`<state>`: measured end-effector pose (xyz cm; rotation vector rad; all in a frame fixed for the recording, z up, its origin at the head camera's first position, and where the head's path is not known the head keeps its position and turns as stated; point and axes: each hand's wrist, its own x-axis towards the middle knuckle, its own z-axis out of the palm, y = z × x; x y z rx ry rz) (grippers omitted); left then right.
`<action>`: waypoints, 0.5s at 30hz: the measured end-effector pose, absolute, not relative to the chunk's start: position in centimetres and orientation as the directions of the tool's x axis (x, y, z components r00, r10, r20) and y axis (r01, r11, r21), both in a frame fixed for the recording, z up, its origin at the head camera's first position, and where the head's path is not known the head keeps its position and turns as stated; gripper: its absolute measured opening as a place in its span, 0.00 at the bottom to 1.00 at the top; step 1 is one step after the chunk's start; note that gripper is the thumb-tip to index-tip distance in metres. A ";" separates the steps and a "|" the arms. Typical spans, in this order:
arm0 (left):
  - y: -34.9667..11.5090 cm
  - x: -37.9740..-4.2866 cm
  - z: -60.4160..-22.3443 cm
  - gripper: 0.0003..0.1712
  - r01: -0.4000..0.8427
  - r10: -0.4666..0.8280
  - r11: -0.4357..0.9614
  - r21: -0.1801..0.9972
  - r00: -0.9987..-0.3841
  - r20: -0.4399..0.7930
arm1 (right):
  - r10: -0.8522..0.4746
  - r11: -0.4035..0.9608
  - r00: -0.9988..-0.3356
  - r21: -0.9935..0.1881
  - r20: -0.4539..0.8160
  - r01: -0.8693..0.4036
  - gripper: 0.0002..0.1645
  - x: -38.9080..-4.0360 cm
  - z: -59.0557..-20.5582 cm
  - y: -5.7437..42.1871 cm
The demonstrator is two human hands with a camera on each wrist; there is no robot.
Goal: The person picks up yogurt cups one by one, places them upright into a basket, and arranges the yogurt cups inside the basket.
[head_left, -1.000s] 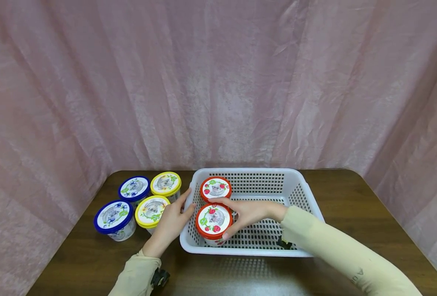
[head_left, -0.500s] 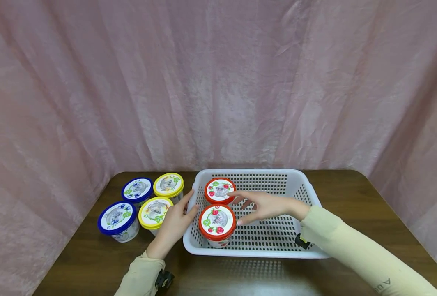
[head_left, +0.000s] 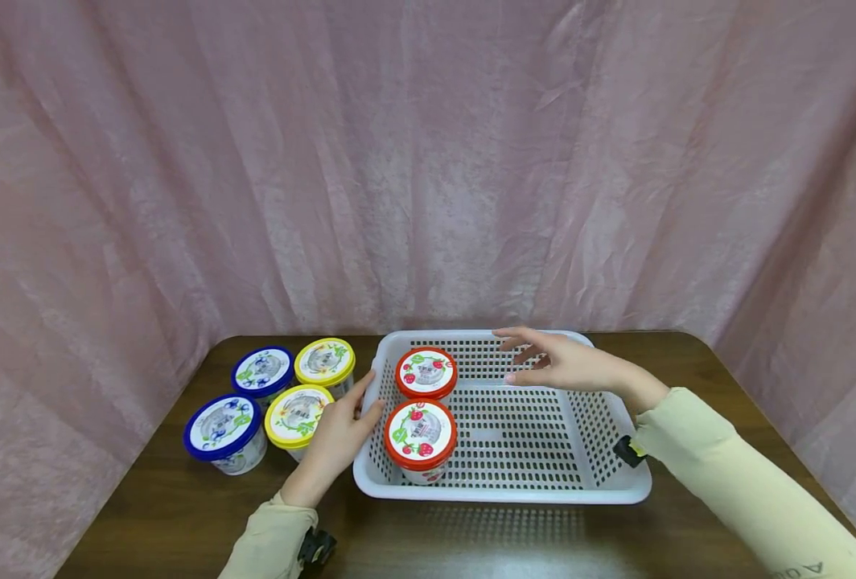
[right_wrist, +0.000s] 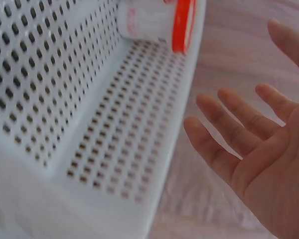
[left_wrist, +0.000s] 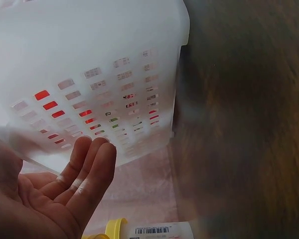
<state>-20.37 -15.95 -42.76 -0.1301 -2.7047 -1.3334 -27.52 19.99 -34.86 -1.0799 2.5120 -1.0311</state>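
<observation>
Hands open, with a bump or a snag the main risk

On my feed the left hand [head_left: 337, 434] lies loosely open at the left end of the basket [head_left: 500, 496], its fingers bent lightly towards the slotted wall; I can't tell how firmly they touch it. The right hand [head_left: 580, 366] is wide open, fingers apart, holding nothing, above the back right part of the basket.

The front red-lidded tub [head_left: 421, 434] and the back red-lidded tub [head_left: 425, 371] stand upright inside, both at the left end. I can't make out whether they touch.

My first worry is the load sitting all to one side: if the left hand raised that end, I'd expect both tubs to slide right, perhaps topple. My second is the front yellow-lidded tub [head_left: 299, 414], just beside the left hand. A careless swing outward could shove it into the front blue-lidded tub [head_left: 223, 424]; the back yellow-lidded tub [head_left: 324, 360] and the back blue-lidded tub [head_left: 263, 368] stand close behind on the counter [head_left: 689, 386], so the shove could spread.

Third, the black wrist camera [head_left: 628, 452] overlaps the basket's right rim in the head view. If the right arm dips, it may snag there and drag the basket askew.
</observation>
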 end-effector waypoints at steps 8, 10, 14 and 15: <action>-16.0 -20.5 -42.7 0.33 0.176 0.035 0.652 0.738 -0.979 0.203 | -0.544 0.579 -0.831 -0.663 0.119 -0.474 0.35 -26.6 -33.9 24.7; -16.0 -20.5 -42.6 0.33 0.171 0.034 0.653 0.737 -0.980 0.197 | -0.487 0.609 -0.865 -0.661 0.124 -0.438 0.32 -26.2 -34.1 25.8; -16.0 -20.5 -42.5 0.33 0.164 0.037 0.659 0.734 -0.982 0.186 | -0.376 0.658 -0.918 -0.661 0.126 -0.361 0.30 -25.4 -35.5 27.5; -16.0 -20.5 -42.5 0.33 0.162 0.037 0.661 0.733 -0.982 0.184 | -0.352 0.667 -0.927 -0.660 0.128 -0.345 0.30 -25.2 -35.9 27.8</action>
